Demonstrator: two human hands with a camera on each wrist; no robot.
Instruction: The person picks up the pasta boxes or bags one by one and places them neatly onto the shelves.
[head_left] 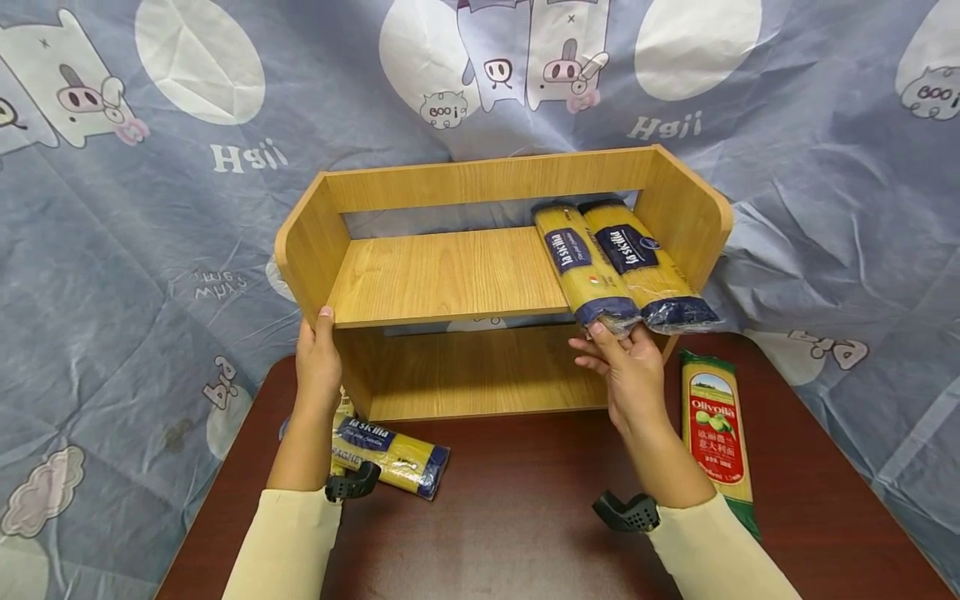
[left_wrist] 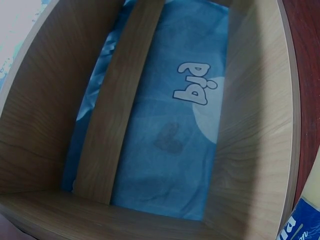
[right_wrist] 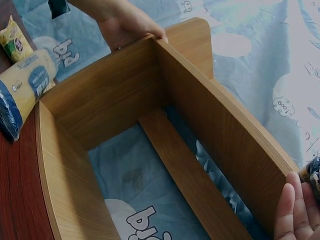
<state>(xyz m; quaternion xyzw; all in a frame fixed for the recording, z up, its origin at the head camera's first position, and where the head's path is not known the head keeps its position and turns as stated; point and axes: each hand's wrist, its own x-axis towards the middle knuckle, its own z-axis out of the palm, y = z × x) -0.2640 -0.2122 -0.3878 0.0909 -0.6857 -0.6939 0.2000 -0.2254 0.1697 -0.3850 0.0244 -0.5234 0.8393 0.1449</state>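
Observation:
My left hand (head_left: pixel 317 362) grips the left side of a two-tier wooden shelf (head_left: pixel 442 271), its thumb at the upper board's front edge; its other fingers are mostly hidden. My right hand (head_left: pixel 633 379) is at the front end of a spaghetti pack (head_left: pixel 581 262) on the upper board. Its thumb lies against the pack's clear wrapper and its other fingers spread below and beside it. In the right wrist view those fingers (right_wrist: pixel 298 212) reach up beside the board's edge. A second spaghetti pack (head_left: pixel 637 267) lies alongside, by the right side panel.
On the dark red table (head_left: pixel 495 517), a blue-and-yellow spaghetti pack (head_left: pixel 393 454) lies at the left, with another yellow pack (right_wrist: pixel 16 40) partly behind it. A red-labelled Olivoila pasta pack (head_left: pixel 717 425) lies right of the shelf. Printed grey-blue cloth (head_left: pixel 225 208) hangs behind.

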